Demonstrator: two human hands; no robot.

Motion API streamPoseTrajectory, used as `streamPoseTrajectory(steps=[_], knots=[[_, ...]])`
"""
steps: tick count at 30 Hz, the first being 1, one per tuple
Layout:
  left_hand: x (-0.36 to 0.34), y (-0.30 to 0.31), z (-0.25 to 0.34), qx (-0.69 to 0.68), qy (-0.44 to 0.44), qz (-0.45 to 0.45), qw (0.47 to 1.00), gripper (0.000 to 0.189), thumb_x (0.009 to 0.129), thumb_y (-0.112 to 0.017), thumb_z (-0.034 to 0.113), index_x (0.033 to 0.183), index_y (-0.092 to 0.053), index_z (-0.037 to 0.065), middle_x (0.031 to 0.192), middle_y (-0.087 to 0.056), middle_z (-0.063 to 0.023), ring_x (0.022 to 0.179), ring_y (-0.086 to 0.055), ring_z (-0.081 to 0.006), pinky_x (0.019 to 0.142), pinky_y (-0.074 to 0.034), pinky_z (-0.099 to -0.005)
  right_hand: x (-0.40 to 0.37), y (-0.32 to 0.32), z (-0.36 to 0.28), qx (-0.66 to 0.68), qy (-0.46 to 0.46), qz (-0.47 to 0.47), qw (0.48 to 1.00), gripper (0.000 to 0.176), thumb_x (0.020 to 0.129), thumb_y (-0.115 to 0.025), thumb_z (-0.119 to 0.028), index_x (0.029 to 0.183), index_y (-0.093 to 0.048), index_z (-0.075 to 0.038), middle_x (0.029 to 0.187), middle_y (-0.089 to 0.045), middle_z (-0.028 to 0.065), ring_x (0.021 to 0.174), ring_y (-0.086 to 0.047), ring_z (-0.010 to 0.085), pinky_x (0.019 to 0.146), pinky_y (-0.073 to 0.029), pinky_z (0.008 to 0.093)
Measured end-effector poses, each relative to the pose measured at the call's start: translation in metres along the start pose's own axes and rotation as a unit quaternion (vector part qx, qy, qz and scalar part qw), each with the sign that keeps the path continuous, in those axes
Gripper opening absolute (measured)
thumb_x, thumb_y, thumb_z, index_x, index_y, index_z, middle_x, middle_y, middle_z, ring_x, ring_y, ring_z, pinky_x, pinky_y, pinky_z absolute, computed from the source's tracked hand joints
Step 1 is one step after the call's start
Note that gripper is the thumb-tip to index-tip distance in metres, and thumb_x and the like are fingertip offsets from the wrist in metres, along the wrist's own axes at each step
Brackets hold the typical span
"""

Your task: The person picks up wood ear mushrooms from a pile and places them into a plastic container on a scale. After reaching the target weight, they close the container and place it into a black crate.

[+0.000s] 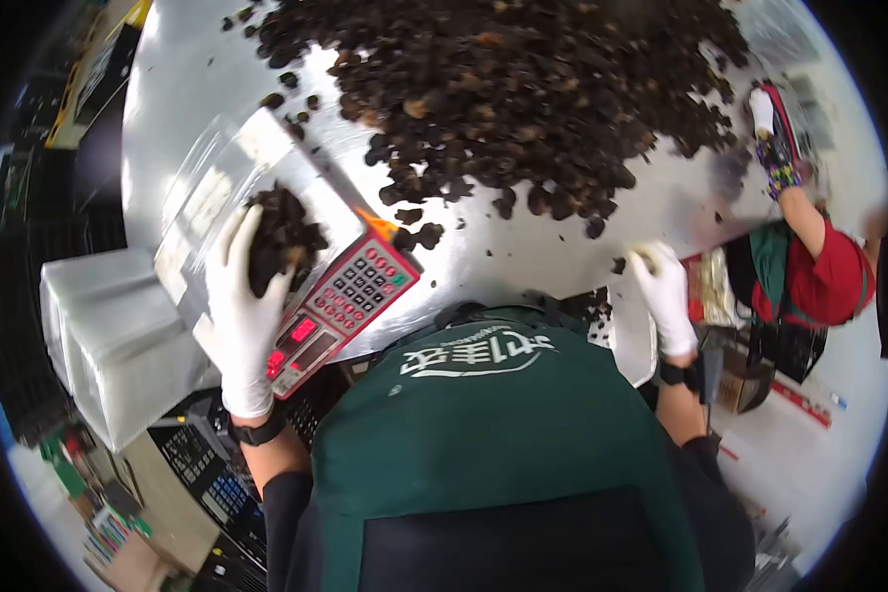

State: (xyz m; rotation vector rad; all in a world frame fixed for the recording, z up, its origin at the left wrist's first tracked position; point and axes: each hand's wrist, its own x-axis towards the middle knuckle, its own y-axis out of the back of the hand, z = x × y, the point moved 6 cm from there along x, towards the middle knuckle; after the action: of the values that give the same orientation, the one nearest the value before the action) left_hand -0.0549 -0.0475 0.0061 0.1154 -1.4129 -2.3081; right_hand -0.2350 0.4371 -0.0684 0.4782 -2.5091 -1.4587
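My left hand [235, 306], in a white glove, curves its fingers and thumb around a heap of dark dried mushrooms [288, 237], which look like wood ear. The heap lies in a clear plastic clamshell box [199, 192] with its lid folded back to the left. Under the box is a red digital scale [345, 301] with lit red digits. My right hand [661, 291], gloved too, has its fingers curled together over the edge of a white bin [633, 331]. A small dark mushroom piece [619, 265] shows right at its fingertips; I cannot tell what the fingers hold.
A large pile of dark mushrooms [523, 89] covers the far part of the metal table [523, 242]. Stacked clear plastic boxes [118, 345] stand at the left. A co-worker in a red sleeve [824, 266] reaches onto the table at the right. Black crates [207, 469] sit below left.
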Motion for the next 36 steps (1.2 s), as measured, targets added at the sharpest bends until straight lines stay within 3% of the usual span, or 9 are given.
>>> streamPoseTrajectory(steps=[2,12,16,19,24,27,30,32,36], knots=[[-0.001,0.006,0.008,0.028,-0.024,0.002,0.999,0.075,0.070,-0.064,-0.015,0.141,-0.057,0.009,0.141,-0.056,-0.0142,0.134,-0.051,-0.0328,0.114,-0.039,-0.0386,0.018,-0.019,-0.041,-0.025,0.073,0.012,0.997,0.030,0.086,-0.070,-0.012,0.115,-0.068,-0.006,0.114,-0.067,0.0129,0.110,-0.062,0.0310,0.095,-0.051,0.0370],[-0.024,0.024,-0.015,-0.003,0.030,0.035,0.999,0.080,0.072,-0.053,-0.017,0.148,-0.046,0.006,0.144,-0.055,-0.0173,0.138,-0.050,-0.0294,0.114,-0.039,-0.0385,0.107,-0.125,-0.168,0.013,0.217,0.024,0.976,0.069,0.079,-0.076,-0.015,0.144,-0.054,-0.020,0.145,-0.050,0.0159,0.129,-0.048,0.0371,0.107,-0.045,0.0457],[-0.031,0.026,-0.027,-0.107,0.094,0.022,0.990,0.081,0.075,-0.050,-0.016,0.153,-0.039,0.006,0.150,-0.050,-0.0178,0.141,-0.048,-0.0279,0.116,-0.038,-0.0377,0.125,-0.144,-0.160,0.038,0.239,0.016,0.970,0.040,0.082,-0.074,-0.009,0.121,-0.070,-0.014,0.127,-0.063,0.0083,0.114,-0.058,0.0303,0.098,-0.050,0.0382],[-0.033,0.032,-0.034,-0.219,0.092,0.095,0.967,0.074,0.073,-0.057,-0.012,0.145,-0.050,0.005,0.134,-0.064,-0.0181,0.125,-0.062,-0.0264,0.110,-0.046,-0.0382,0.133,-0.133,-0.158,0.118,0.243,-0.008,0.963,0.030,0.083,-0.072,-0.004,0.113,-0.072,-0.009,0.111,-0.069,0.0088,0.106,-0.064,0.0269,0.094,-0.051,0.0347],[-0.039,0.029,-0.052,-0.320,0.175,0.087,0.927,0.070,0.082,-0.058,-0.008,0.149,-0.043,0.003,0.144,-0.056,-0.0155,0.137,-0.051,-0.0281,0.117,-0.037,-0.0412,0.141,-0.117,-0.148,0.286,0.082,-0.105,0.949,0.032,0.090,-0.069,-0.003,0.122,-0.070,-0.002,0.118,-0.072,0.0080,0.105,-0.067,0.0156,0.098,-0.049,0.0296],[-0.033,0.038,-0.038,-0.200,0.131,0.100,0.966,0.050,0.085,-0.068,0.001,0.134,-0.061,0.007,0.137,-0.061,-0.0123,0.128,-0.057,-0.0240,0.108,-0.045,-0.0390,0.140,-0.107,-0.146,0.397,-0.068,-0.168,0.900,0.037,0.097,-0.067,-0.013,0.131,-0.065,-0.003,0.113,-0.072,0.0048,0.091,-0.063,0.0039,0.069,-0.046,0.0174],[-0.024,0.034,-0.019,-0.026,0.088,0.088,0.992,0.036,0.081,-0.078,0.010,0.117,-0.073,0.011,0.127,-0.067,-0.0075,0.114,-0.064,-0.0202,0.097,-0.051,-0.0332,0.143,-0.119,-0.136,0.517,-0.094,-0.197,0.828,0.038,0.098,-0.066,-0.015,0.134,-0.063,-0.003,0.108,-0.073,0.0032,0.084,-0.060,0.0010,0.059,-0.039,0.0164],[-0.020,0.022,-0.018,0.051,0.025,0.083,0.995,0.030,0.082,-0.078,0.011,0.112,-0.075,0.012,0.125,-0.067,-0.0057,0.113,-0.065,-0.0178,0.095,-0.052,-0.0320,0.140,-0.124,-0.136,0.551,-0.119,-0.220,0.796,0.039,0.098,-0.066,-0.016,0.135,-0.062,-0.003,0.105,-0.073,0.0036,0.083,-0.062,0.0036,0.064,-0.044,0.0161],[-0.030,0.025,-0.035,-0.105,0.104,0.149,0.978,0.020,0.080,-0.079,0.008,0.098,-0.074,0.003,0.122,-0.067,-0.0103,0.110,-0.064,-0.0232,0.094,-0.052,-0.0329,0.137,-0.143,-0.128,0.626,-0.148,-0.248,0.724,0.040,0.099,-0.066,-0.015,0.136,-0.060,-0.002,0.108,-0.073,0.0053,0.083,-0.064,0.0056,0.071,-0.049,0.0149]])
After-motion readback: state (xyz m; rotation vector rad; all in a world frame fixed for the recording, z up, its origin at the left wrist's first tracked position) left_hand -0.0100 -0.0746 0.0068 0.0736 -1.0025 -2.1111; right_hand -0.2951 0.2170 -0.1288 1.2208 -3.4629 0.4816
